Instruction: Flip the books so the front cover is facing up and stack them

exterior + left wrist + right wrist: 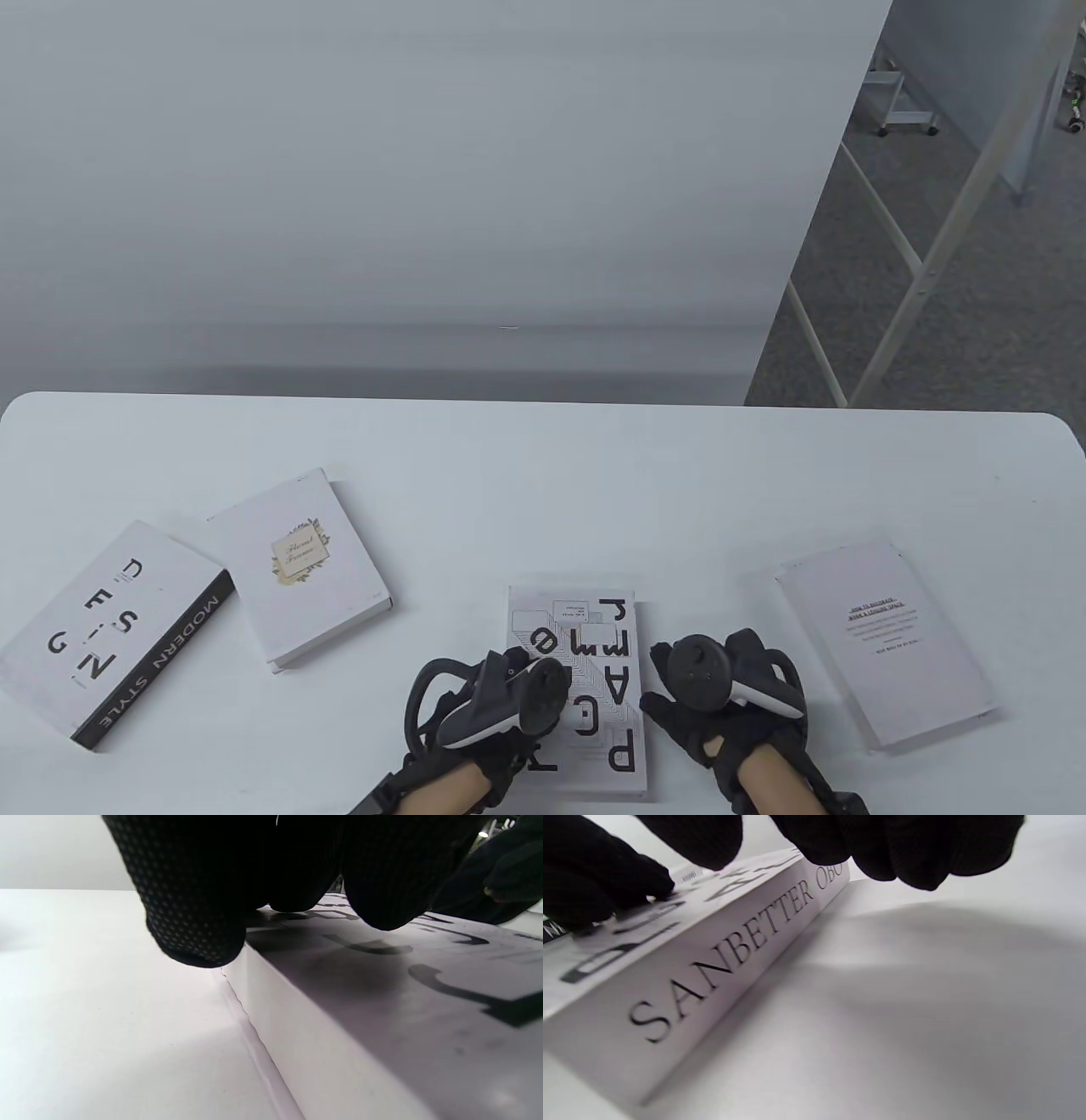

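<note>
A white book with large black letters point(594, 671) lies flat at the front middle of the table point(543, 475), cover up. My left hand point(528, 671) is at its left edge; in the left wrist view my fingertips point(195, 925) touch the top of that edge of the book point(382, 1018). My right hand point(660, 679) is at its right side; in the right wrist view my fingers point(912, 853) hang just above the spine point(725, 955), which reads "SANBETTER". Neither hand holds anything. Three more books lie around.
A thick "DESIGN / MODERN STYLE" book point(110, 632) lies at the far left. A white book with a floral label point(301, 564) lies beside it. A white book with small black text point(887, 637) lies at the right.
</note>
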Demonstrator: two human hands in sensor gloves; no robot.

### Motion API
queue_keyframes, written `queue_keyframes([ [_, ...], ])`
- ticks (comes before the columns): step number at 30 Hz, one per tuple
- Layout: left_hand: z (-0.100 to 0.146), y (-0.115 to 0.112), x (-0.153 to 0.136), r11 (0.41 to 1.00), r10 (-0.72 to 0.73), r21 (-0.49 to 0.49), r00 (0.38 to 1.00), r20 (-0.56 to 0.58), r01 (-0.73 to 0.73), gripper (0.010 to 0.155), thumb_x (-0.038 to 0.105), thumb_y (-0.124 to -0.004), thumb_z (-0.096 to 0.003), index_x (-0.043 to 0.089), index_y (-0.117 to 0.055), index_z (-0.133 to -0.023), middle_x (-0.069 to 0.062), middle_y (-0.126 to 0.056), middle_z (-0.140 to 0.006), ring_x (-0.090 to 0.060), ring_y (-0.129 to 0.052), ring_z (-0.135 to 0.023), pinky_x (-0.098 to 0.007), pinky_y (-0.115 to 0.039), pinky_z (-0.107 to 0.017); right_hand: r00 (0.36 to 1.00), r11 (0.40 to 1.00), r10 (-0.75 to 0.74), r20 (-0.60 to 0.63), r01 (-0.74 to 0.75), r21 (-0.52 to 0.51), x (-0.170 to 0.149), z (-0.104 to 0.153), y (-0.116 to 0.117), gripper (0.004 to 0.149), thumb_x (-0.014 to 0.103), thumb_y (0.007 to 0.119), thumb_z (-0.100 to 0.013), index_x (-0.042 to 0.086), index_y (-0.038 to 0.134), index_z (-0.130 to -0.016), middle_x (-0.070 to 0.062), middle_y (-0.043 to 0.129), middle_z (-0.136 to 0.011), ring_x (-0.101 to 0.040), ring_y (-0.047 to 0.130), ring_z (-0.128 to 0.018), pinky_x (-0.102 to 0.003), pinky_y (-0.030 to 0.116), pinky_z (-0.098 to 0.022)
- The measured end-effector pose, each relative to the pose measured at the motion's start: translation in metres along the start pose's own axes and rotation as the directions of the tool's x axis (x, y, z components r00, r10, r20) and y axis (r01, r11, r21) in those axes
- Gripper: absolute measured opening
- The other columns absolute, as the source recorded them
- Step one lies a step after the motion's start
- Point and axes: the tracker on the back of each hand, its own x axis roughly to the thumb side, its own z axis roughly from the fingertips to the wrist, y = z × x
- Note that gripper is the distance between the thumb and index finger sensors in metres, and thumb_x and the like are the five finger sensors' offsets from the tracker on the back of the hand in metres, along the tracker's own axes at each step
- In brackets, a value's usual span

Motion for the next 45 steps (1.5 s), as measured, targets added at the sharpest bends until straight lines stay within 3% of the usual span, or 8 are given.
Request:
queue_keyframes([
  [3,0.002,0.004,-0.015,0.995,0.091,0.036,0.991,-0.097,-0.088,0.060,0.053,-0.083,-0.0430,0.018,-0.081,-0.092,-0.015,-0.083,-0.093,-0.028,-0.105,-0.061,-0.024,-0.098,-0.034,0.998,0.998,-0.064,-0.001,0.064,-0.007,-0.002,-0.002,0.002,0.066,0.049,0.065,-0.057,0.004,0.054,-0.105,-0.035,0.063,-0.101,-0.054,0.074,-0.086,-0.060,0.069,-0.058],
  [8,0.000,0.000,-0.042,0.986,0.163,0.076,0.967,-0.195,-0.151,0.073,0.056,-0.083,-0.0426,0.012,-0.069,-0.100,-0.021,-0.074,-0.097,-0.035,-0.101,-0.068,-0.030,-0.095,-0.040,0.989,0.992,-0.129,-0.073,0.129,-0.006,-0.005,-0.005,0.004,0.060,0.046,0.067,-0.057,0.007,0.060,-0.102,-0.030,0.072,-0.097,-0.047,0.083,-0.082,-0.053,0.077,-0.056],
  [15,-0.008,-0.017,-0.072,0.857,0.504,0.005,0.835,-0.220,-0.516,0.088,0.051,-0.082,-0.0443,-0.002,-0.046,-0.106,-0.036,-0.055,-0.099,-0.052,-0.083,-0.083,-0.053,-0.082,-0.055,0.987,0.985,-0.157,-0.017,0.158,0.073,-0.002,-0.008,0.010,0.072,0.046,0.065,-0.057,-0.002,0.040,-0.105,-0.039,0.056,-0.101,-0.053,0.071,-0.085,-0.053,0.074,-0.059],
  [22,-0.010,-0.028,-0.075,0.820,0.567,0.067,0.791,-0.229,-0.569,0.069,0.038,-0.085,-0.0436,0.004,-0.062,-0.100,-0.025,-0.080,-0.088,-0.031,-0.105,-0.065,-0.026,-0.099,-0.040,0.981,0.981,-0.187,-0.049,0.189,0.046,0.000,-0.010,0.011,0.073,0.044,0.066,-0.058,-0.002,0.035,-0.105,-0.039,0.053,-0.100,-0.049,0.072,-0.086,-0.048,0.078,-0.060],
  [26,-0.011,-0.035,-0.080,0.776,0.618,0.036,0.746,-0.250,-0.630,0.069,0.039,-0.085,-0.0436,0.003,-0.064,-0.098,-0.024,-0.084,-0.083,-0.025,-0.108,-0.059,-0.019,-0.102,-0.033,0.967,0.965,-0.251,-0.037,0.253,0.071,0.001,-0.011,0.014,0.076,0.043,0.066,-0.058,-0.005,0.029,-0.104,-0.042,0.046,-0.098,-0.049,0.068,-0.086,-0.047,0.077,-0.061],
  [31,-0.013,-0.044,-0.082,0.666,0.720,-0.021,0.650,-0.244,-0.745,0.067,0.035,-0.084,-0.0448,0.002,-0.062,-0.099,-0.023,-0.080,-0.086,-0.025,-0.109,-0.056,-0.018,-0.102,-0.031,0.931,0.928,-0.363,-0.024,0.364,0.085,0.000,-0.014,0.016,0.072,0.037,0.066,-0.059,-0.004,0.029,-0.103,-0.040,0.050,-0.097,-0.044,0.072,-0.085,-0.042,0.081,-0.061],
  [38,-0.011,-0.041,-0.070,0.714,0.690,-0.004,0.705,-0.165,-0.700,0.066,0.030,-0.083,-0.0448,0.001,-0.060,-0.099,-0.025,-0.079,-0.087,-0.029,-0.106,-0.058,-0.020,-0.100,-0.035,0.881,0.879,-0.472,-0.026,0.473,0.059,-0.011,-0.011,0.017,0.064,0.028,0.067,-0.057,-0.003,0.034,-0.102,-0.038,0.058,-0.095,-0.041,0.080,-0.082,-0.039,0.085,-0.058],
  [45,-0.013,-0.044,-0.072,0.679,0.723,-0.050,0.679,-0.131,-0.733,0.064,0.026,-0.080,-0.0457,0.000,-0.056,-0.100,-0.026,-0.077,-0.088,-0.032,-0.103,-0.063,-0.023,-0.098,-0.038,0.923,0.920,-0.383,0.030,0.384,-0.077,-0.003,-0.001,0.006,0.058,0.022,0.070,-0.055,0.004,0.044,-0.103,-0.035,0.068,-0.092,-0.039,0.089,-0.076,-0.038,0.088,-0.053],
])
